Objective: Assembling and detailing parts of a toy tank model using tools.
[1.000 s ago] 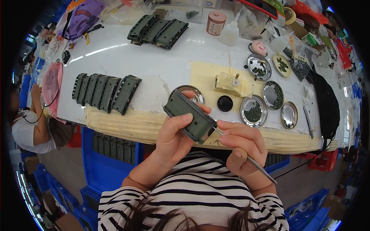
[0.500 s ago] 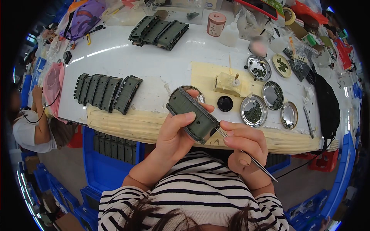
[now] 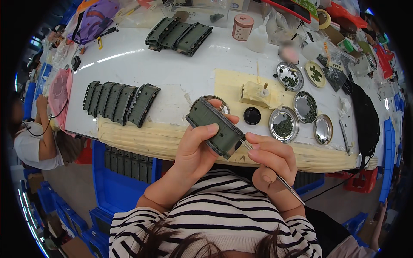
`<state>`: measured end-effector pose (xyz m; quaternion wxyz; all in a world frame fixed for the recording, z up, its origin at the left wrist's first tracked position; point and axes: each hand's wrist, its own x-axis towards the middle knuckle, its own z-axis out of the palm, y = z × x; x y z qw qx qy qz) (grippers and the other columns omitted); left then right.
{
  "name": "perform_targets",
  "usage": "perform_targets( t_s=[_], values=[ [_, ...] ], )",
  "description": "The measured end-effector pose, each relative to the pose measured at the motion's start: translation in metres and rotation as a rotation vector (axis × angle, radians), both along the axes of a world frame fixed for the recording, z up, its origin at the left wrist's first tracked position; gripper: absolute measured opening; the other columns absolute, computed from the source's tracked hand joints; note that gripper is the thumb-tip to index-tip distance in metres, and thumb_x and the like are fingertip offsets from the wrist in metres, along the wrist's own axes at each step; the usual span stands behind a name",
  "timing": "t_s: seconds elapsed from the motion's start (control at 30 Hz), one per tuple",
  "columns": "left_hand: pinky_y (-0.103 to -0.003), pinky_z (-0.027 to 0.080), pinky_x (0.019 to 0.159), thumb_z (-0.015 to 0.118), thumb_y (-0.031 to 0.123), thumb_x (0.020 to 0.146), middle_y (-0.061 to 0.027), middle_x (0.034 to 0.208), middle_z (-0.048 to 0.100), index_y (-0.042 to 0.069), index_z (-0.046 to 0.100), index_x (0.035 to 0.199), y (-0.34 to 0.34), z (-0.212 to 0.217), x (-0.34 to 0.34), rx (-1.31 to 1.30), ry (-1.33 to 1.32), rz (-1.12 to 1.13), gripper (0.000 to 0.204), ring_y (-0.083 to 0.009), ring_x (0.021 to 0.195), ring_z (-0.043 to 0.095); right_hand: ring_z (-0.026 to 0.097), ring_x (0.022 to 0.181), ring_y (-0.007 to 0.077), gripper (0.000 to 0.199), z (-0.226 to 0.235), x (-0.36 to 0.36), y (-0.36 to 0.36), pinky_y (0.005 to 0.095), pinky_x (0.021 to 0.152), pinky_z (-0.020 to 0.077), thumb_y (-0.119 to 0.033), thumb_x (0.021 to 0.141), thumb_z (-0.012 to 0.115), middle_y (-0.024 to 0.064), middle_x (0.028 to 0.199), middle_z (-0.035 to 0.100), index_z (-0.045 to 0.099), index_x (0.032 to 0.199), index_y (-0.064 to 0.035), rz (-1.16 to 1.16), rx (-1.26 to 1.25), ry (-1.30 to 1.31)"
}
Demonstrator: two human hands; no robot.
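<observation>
Above table edge, grips (image 3: 202, 144) clasping green part (image 3: 215, 128)

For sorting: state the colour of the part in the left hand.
Dark olive green part, held in the left hand; head view.

Bench: I look down on a long white worktable (image 3: 172, 73), its near edge padded with cream masking tape (image 3: 142, 139).
Light: a bright streak of overhead light (image 3: 109, 58) glares on the left part of the tabletop.
Under the bench: blue plastic crates (image 3: 122, 189) sit below the near edge.
Floor: I see grey-brown flooring (image 3: 75, 189) on the left and more blue bins (image 3: 56, 215) at the lower left.
Neighbour: a person in a white top (image 3: 30, 146) sits at the left end.
Right side: a red stool (image 3: 361, 182) stands under the bench.
</observation>
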<state>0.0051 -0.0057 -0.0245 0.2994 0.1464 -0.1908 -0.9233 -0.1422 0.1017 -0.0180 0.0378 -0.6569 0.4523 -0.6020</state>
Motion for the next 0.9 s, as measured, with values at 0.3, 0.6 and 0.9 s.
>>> perform_targets(
  t_s=[0.3, 0.6, 0.9],
  values=[
    [-0.039, 0.056, 0.083, 0.052, 0.008, 0.088, -0.0190, 0.119, 0.056, 0.013, 0.037, 0.131, 0.005, -0.001, -0.002, 0.021, 0.018, 0.053, 0.045, -0.0249, 0.104, 0.061, 0.066, 0.096, 0.0354, 0.028, -0.004, 0.007, -0.001, 0.0373, 0.080, 0.0573, -0.019, 0.096, 0.053, 0.0173, 0.101, 0.060, 0.062, 0.103, 0.0064, -0.096, -0.018, 0.007],
    [-0.039, 0.055, 0.085, 0.052, 0.009, 0.088, -0.0186, 0.120, 0.055, 0.014, 0.037, 0.131, 0.009, -0.003, -0.004, 0.022, 0.020, 0.077, 0.046, -0.0257, 0.106, 0.060, 0.066, 0.096, 0.0368, 0.028, -0.005, 0.009, 0.000, 0.0379, 0.080, 0.0573, -0.019, 0.097, 0.051, 0.0170, 0.101, 0.060, 0.062, 0.103, 0.0061, -0.107, -0.023, 0.001],
    [-0.039, 0.053, 0.088, 0.052, 0.010, 0.088, -0.0169, 0.120, 0.055, 0.015, 0.037, 0.131, 0.014, -0.003, -0.006, 0.030, 0.010, 0.107, 0.045, -0.0251, 0.107, 0.059, 0.065, 0.098, 0.0373, 0.028, -0.010, 0.011, -0.001, 0.0379, 0.081, 0.0570, -0.019, 0.097, 0.050, 0.0162, 0.102, 0.058, 0.060, 0.105, 0.0053, -0.130, -0.041, 0.007]
  ],
)
